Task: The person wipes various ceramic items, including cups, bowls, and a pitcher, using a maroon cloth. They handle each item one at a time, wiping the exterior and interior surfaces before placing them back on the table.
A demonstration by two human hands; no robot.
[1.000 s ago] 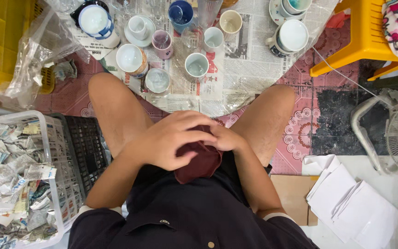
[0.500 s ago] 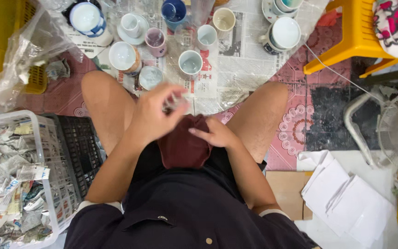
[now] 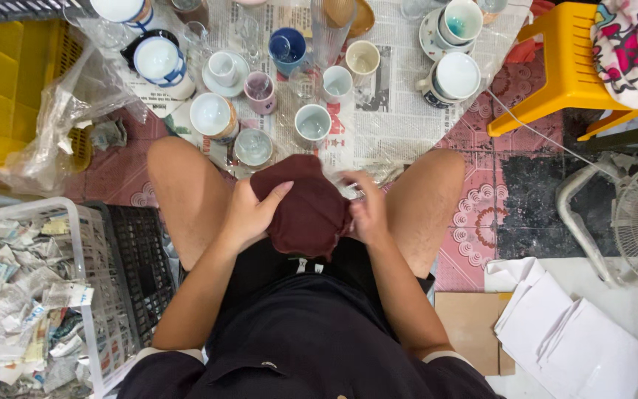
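1. Dark maroon cloth [image 3: 306,210], soft, bunched into a dome over something held between the knees. What's under it is hidden; can't tell its shape or material.
2. Left hand [image 3: 249,214]: fingers curled around the left side of the cloth, thumb lying across the front, gripping cloth and whatever is inside.
3. Right hand [image 3: 367,210]: motion-blurred, fingers bent and pressed against the cloth's right edge. Can't tell if it pinches fabric or just steadies it.
4. Location: cloth sits above the lap, between both thighs, just short of the newspaper sheet [image 3: 393,111] on the floor.
5. Risk, my read: the grip goes through loose fabric, so the wrapped thing could slide out of the cloth and drop.
6. Risk: the white cup [image 3: 312,122] and the clear glass cup [image 3: 252,146] stand just beyond the cloth. A wide elbow or knee move could knock them into their neighbours.
7. Wire basket of crumpled paper [image 3: 9,295] sits beside the left thigh, well apart from the hands.
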